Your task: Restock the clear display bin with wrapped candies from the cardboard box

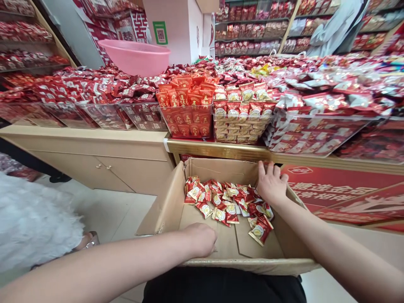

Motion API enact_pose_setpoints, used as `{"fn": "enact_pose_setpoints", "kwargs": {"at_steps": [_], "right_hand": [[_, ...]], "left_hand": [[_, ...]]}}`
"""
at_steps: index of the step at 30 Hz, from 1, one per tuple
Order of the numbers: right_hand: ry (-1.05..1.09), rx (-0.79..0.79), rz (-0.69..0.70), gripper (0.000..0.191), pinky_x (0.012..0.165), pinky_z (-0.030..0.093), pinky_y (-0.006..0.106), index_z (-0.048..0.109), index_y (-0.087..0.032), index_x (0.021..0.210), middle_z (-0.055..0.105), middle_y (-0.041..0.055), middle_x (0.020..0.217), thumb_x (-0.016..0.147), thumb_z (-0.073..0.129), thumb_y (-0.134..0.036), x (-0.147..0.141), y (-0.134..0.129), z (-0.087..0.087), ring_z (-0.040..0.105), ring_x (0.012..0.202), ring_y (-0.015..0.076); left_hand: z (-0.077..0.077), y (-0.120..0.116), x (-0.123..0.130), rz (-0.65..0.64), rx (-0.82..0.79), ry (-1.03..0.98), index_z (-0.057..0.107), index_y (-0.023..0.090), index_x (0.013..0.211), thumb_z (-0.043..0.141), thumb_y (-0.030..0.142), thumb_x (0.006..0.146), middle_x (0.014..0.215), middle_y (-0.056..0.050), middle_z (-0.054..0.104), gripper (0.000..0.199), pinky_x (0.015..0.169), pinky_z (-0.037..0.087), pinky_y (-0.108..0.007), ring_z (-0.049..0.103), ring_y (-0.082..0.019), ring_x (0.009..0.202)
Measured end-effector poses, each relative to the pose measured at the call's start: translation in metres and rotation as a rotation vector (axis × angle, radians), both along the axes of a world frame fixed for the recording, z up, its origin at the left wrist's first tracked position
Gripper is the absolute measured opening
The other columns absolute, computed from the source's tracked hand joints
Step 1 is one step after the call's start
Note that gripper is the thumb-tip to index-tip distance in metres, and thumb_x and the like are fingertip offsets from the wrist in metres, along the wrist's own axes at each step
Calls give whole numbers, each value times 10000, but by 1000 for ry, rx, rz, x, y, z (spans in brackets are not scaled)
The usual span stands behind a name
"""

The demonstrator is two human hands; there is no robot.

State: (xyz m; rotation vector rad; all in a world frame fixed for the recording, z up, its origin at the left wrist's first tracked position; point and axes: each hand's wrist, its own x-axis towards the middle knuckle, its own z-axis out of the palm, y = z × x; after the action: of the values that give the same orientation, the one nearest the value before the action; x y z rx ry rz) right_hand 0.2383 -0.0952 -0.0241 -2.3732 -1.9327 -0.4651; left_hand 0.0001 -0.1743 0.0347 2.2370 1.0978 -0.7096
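Note:
A cardboard box point(221, 167) stands open before me, its near wall by my dark-clothed lap. Small red-and-gold wrapped candies point(217, 198) lie loose along the far part of its bottom. My left hand point(201, 240) is inside, low near the front wall, fingers curled under; whatever they hold is hidden. Bare cardboard lies between it and the candies. At the far right corner my right hand point(272, 183) rests against the box with fingers stretched and spread toward the rim. A few candies lie just below that palm.
Behind the box, a clear bin of durian candies point(243, 113) stands on a gold-edged counter point(221, 147), beside a bin of orange-red packets point(186, 105). A pink basin point(135, 57) sits on candies. At left is a person in a fluffy white garment point(34, 223).

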Motion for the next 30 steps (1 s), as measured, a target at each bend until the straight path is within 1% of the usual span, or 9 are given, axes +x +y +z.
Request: {"fn": "enact_pose_setpoints", "kwargs": {"at_steps": [3,5,7,9,12,17,22,26,30], "right_hand": [[65,-48,-103,480,679,327,470,225,-133,1271,492,207,1021,791,234,-131,10,1,11,423,933,323],[127,-141,-110,428,622,361,446,334,-139,1209,512,185,958,796,221,-144,17,3,18,453,876,322],[174,-222,-69,370,604,385,410,429,-137,1106,510,167,948,790,237,-153,25,4,24,460,875,320],[197,-263,-47,324,605,397,383,466,-137,1022,512,151,932,784,246,-150,30,2,30,467,880,311],[188,-284,-25,294,605,404,358,469,-144,972,517,136,909,786,241,-142,34,-3,35,489,866,288],[134,-291,10,251,596,404,333,470,-152,934,531,117,883,784,270,-147,33,-10,39,525,832,265],[122,-319,38,238,597,403,328,483,-160,896,554,109,858,789,270,-153,35,-16,44,553,799,238],[130,-333,14,243,587,410,336,483,-166,902,563,110,877,785,270,-161,37,-23,49,558,799,252],[119,-330,2,259,597,417,346,489,-157,917,567,119,881,780,269,-154,38,-28,52,560,807,263]], "left_hand": [[4,-6,1,-7,-1,5,635,171,879,444,305,698,832,-97,653,296,650,444,-318,586,-249,781],[7,-8,2,-23,-12,14,632,173,889,437,293,703,858,-98,651,295,661,446,-319,586,-247,798],[10,-11,3,-36,-25,27,629,180,896,438,281,703,873,-91,650,290,667,447,-316,584,-243,812],[13,-13,4,-44,-40,46,625,187,904,443,270,699,882,-85,650,286,665,447,-314,584,-242,819],[17,-16,5,-53,-45,67,626,187,908,440,261,698,895,-90,650,290,663,448,-323,585,-250,824],[22,-23,6,-63,-75,89,622,144,936,414,247,715,936,-128,638,320,679,446,-338,578,-272,852],[31,-31,11,-74,-121,130,603,131,977,400,214,738,985,-133,620,324,705,446,-335,571,-269,885],[37,-35,15,-64,-120,138,608,133,967,409,188,738,972,-135,626,308,687,456,-338,582,-267,862],[36,-38,15,-53,-111,123,622,139,942,419,181,736,952,-139,632,292,677,455,-353,585,-279,852]]}}
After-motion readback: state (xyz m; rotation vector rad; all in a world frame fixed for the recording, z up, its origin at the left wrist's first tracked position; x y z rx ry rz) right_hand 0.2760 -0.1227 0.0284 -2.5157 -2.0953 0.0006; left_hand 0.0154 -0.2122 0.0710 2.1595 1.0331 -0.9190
